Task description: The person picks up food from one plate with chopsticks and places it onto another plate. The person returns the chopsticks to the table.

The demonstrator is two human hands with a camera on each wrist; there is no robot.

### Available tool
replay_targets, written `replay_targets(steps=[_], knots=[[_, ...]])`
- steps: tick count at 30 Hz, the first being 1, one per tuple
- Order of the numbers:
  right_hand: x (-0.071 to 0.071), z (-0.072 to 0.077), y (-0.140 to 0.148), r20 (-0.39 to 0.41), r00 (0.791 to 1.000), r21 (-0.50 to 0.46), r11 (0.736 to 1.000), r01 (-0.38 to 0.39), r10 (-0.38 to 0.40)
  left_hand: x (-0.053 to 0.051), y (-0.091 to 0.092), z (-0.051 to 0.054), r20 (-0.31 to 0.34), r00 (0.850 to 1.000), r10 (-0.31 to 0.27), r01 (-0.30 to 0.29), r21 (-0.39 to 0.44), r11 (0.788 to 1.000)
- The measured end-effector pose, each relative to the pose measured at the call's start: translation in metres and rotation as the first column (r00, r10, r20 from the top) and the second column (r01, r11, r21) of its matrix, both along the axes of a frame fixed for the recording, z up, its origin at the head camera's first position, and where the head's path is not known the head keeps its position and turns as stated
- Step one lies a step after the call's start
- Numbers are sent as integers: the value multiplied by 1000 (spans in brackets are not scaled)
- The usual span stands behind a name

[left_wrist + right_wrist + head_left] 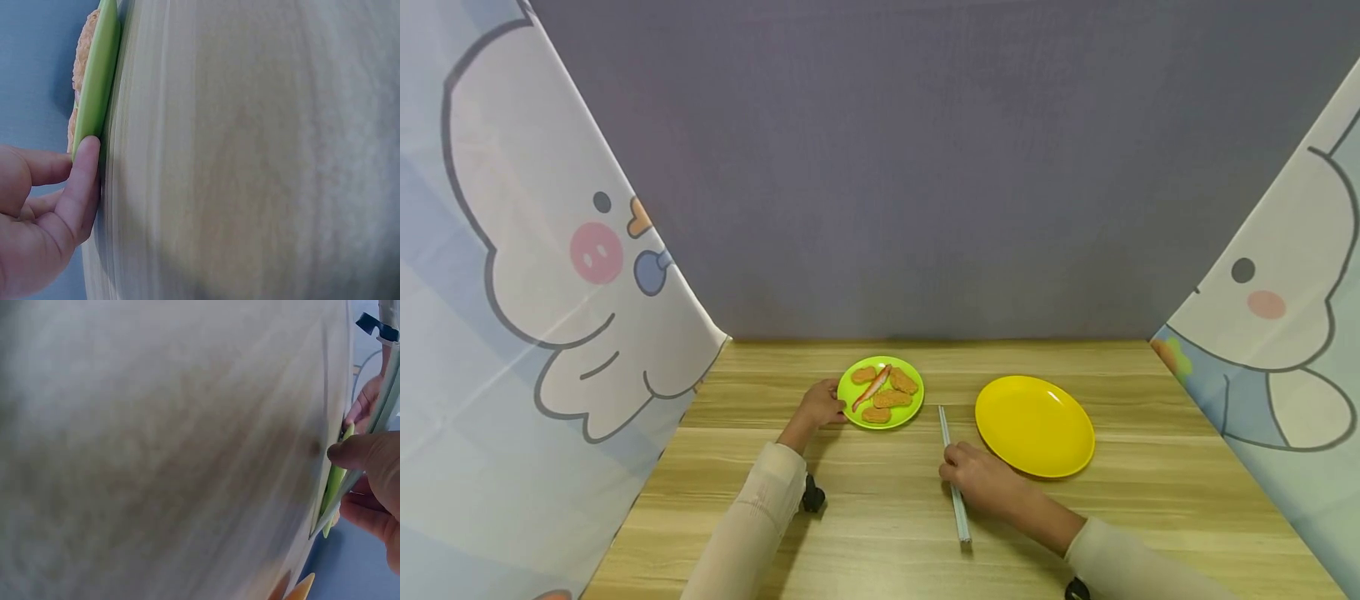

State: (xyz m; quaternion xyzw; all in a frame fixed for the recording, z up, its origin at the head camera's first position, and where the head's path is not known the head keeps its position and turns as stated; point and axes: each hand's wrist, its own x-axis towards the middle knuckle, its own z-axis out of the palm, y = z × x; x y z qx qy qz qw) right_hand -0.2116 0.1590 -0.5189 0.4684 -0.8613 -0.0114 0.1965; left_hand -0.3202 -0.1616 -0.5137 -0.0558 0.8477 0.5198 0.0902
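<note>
My left hand [820, 405] grips the left rim of a round green plate [902, 417]. In the left wrist view, thumb and fingers pinch the edge of this plate [99, 87]. Several golden-brown breaded nuggets [892, 399] lie on it, with a long red-and-white strip [872, 388] across them. A pair of pale grey chopsticks [960, 518] is held near the middle by my right hand [981, 478]. They point away from me, and in the right wrist view the tips of the chopsticks [320, 526] appear close to or on the tabletop.
To the right of the chopsticks sits a yellow oval plate [1034, 425] with nothing on it. The wooden table [880, 533] ends at a grey back panel [925, 183]. Cartoon-printed sheets [550, 275] flank both sides.
</note>
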Motion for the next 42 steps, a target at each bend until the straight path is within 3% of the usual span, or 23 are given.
replay_targets(steps=[11,28,42], knots=[[4,-3,-2,-11,1000,26,999,21,-21,-1,-3,0,-4,1000,-26,26,39,999],[2,-4,2,96,995,-14,1000,-12,13,-2,-1,1,31,1000,3,-3,14,1000],[-1,-4,5,205,979,-24,1000,1,4,-4,-2,-1,13,1000,2,-2,7,1000]])
